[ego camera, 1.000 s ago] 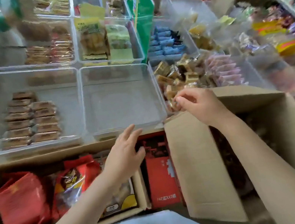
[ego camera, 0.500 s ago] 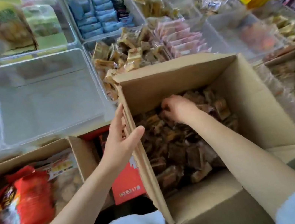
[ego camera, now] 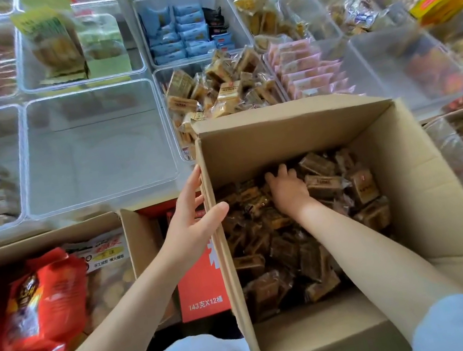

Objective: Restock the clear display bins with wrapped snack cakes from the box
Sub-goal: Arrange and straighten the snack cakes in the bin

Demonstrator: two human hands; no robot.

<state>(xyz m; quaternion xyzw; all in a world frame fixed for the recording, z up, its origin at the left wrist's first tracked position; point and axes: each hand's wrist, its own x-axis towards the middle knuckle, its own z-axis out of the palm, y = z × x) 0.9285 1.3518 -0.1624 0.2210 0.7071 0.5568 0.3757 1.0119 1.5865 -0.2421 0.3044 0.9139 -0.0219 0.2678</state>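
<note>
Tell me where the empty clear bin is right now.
In the head view, the empty clear bin sits left of centre, directly left of the bin of tan snack cakes and just beyond the left hand.

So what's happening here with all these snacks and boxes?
A person is restocking shop display bins. Their right hand is down inside an open cardboard box among brown wrapped snack cakes, fingers on the pile; whether it has gripped one is hard to tell. Their left hand steadies the box's left wall. Just beyond the box, one clear bin already holds a heap of similar cakes, and the bin beside it looks empty.
</note>
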